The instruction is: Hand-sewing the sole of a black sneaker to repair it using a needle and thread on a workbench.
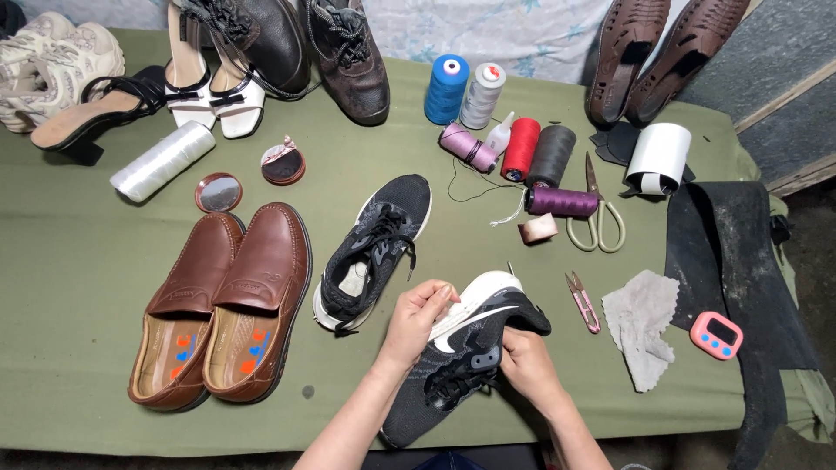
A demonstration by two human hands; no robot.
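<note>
Both hands' grip closed on black sneaker [461,348]; its mate [374,248], snips [582,301] beside.

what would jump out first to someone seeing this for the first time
The eye lands first on the black knit sneaker with its white sole, held low in the middle between the left hand and the right hand. Its mate lies just left on the green cloth, beside a pair of brown loafers. Bright thread spools cluster at top centre, by the scissors.
</note>
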